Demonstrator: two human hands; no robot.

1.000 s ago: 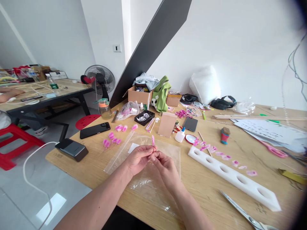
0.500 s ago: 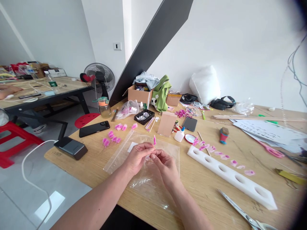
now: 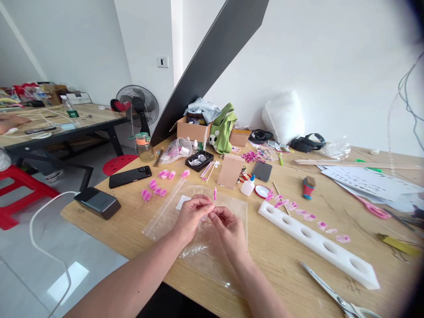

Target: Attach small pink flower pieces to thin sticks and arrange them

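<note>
White walls stand behind the wooden table, and a big dark board leans near its back edge. Past its left edge, the gray floor shines (light makes a bright patch), with a fan, a red stool and a second table.

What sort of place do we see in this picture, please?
It looks like a small craft workshop, though I cannot be certain. The wooden table carries pink petal-like pieces, a squeeze bottle, probably of glue, and large silver scissors.
</note>
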